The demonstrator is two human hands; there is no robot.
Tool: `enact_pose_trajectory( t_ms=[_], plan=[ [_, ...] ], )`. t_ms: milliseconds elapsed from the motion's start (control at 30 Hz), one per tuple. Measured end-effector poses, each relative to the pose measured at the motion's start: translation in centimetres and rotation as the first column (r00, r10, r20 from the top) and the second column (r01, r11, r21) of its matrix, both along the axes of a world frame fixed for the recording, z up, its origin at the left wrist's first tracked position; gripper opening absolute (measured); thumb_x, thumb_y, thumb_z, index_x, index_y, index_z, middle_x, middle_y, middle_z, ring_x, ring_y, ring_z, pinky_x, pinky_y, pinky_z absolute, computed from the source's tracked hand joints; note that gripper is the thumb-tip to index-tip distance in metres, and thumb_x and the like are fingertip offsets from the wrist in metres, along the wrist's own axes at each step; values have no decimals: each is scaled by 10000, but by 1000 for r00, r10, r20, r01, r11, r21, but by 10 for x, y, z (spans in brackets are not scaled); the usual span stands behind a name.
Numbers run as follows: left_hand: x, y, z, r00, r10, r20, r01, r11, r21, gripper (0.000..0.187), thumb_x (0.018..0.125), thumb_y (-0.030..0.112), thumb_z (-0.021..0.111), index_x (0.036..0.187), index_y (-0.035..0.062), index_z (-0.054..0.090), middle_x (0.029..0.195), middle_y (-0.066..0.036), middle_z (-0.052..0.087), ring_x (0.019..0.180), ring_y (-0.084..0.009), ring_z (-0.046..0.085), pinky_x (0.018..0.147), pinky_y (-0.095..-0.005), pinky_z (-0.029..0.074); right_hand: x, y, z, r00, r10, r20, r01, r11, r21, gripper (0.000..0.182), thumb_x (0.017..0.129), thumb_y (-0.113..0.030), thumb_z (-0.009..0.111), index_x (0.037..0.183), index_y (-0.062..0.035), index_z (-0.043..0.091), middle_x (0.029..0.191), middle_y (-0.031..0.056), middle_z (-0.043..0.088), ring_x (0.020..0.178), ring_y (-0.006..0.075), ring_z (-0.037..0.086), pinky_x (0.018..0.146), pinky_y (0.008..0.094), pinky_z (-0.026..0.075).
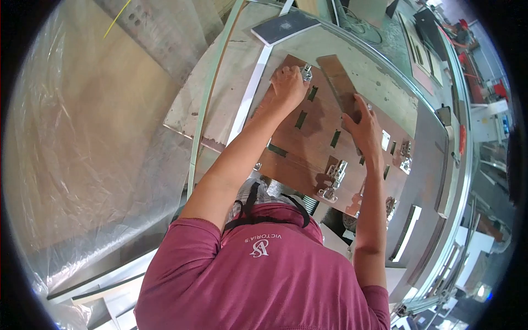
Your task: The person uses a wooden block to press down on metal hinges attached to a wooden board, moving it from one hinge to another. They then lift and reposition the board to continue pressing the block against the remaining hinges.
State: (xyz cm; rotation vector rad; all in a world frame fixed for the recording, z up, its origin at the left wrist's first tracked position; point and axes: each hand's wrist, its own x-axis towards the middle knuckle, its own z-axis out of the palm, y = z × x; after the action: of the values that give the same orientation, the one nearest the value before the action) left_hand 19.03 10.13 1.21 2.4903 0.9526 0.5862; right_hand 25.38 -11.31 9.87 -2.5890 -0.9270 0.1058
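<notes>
Left hand [289, 83], fingers [283, 72] curled, presses the slotted brown wooden panel [308, 148] beside a metal clamp [306, 71] at one o'clock; right hand [362, 126] grips a narrow brown wooden strip [338, 82], fingers wrapped.

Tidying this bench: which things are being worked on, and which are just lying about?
In use:
left hand on brown slotted board
right hand on narrow brown strip
metal clamps

Lying about:
dark flat panel
white strip
plastic sheeting
</notes>
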Motion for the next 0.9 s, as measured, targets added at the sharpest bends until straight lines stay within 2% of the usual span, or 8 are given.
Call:
enact_pose_trajectory(
  t_ms=[200,233,300,433,567,733,800,900],
  plan=[
    [11,0,-8,997,10,-82,-18,995,-97,344,857,268,644,1105,39,574,1119,-158,602,1119,-357,544,918,-569,399,-4,15,-10,1000,-7,-16,7,999,-37,675,802,-437,685,1411,-263,451,1049,190,615,990,344,631,800,453,494],
    [11,0,-10,997,1,-83,-9,996,-93,344,857,268,644,1105,39,574,1119,-158,602,1119,-357,544,918,-569,399,-5,16,-12,1000,2,-11,-2,999,-35,676,799,-442,689,1407,-261,456,1039,184,620,977,341,635,788,451,498],
    [12,-1,-13,999,51,-4,-51,999,19,248,870,262,611,986,45,581,1014,-184,644,1006,-399,602,896,-536,437,-6,17,-16,1000,5,-4,-5,999,-33,676,796,-448,693,1403,-259,461,1030,178,624,964,338,640,776,449,503],
    [13,-1,-17,999,41,17,-42,997,66,244,883,273,590,976,48,582,1014,-188,642,1010,-398,599,887,-532,443,-5,17,-26,998,33,54,-32,999,-21,682,789,-455,704,1396,-254,467,1004,163,634,925,330,654,734,435,518],
    [13,-2,-17,999,51,13,-51,998,38,249,884,272,592,990,47,579,1017,-194,638,1025,-395,592,903,-525,440,-1,16,-36,997,42,67,-41,999,-25,691,787,-461,712,1399,-260,461,1009,151,641,920,323,658,722,431,524],
    [9,-2,-11,999,26,-18,-26,999,30,261,875,266,612,999,40,574,1023,-195,634,1036,-386,587,902,-523,442,-6,18,-32,999,13,44,-12,999,-31,679,793,-466,709,1395,-266,469,1042,162,644,915,320,661,730,431,532],
    [10,-2,-10,998,16,-67,-17,1000,-17,256,875,255,621,1046,68,585,1099,-151,608,1089,-351,567,885,-568,424,-6,17,-34,997,35,64,-34,999,-9,674,794,-466,708,1394,-267,471,1052,171,643,916,321,663,733,430,536],
    [10,-1,-10,998,13,-65,-14,1000,-23,266,871,257,622,1050,65,579,1096,-154,609,1083,-356,569,884,-561,425,-9,14,-26,1000,5,-27,-6,999,-33,668,811,-451,681,1413,-276,450,1095,157,636,996,326,636,813,426,506]
  ],
)
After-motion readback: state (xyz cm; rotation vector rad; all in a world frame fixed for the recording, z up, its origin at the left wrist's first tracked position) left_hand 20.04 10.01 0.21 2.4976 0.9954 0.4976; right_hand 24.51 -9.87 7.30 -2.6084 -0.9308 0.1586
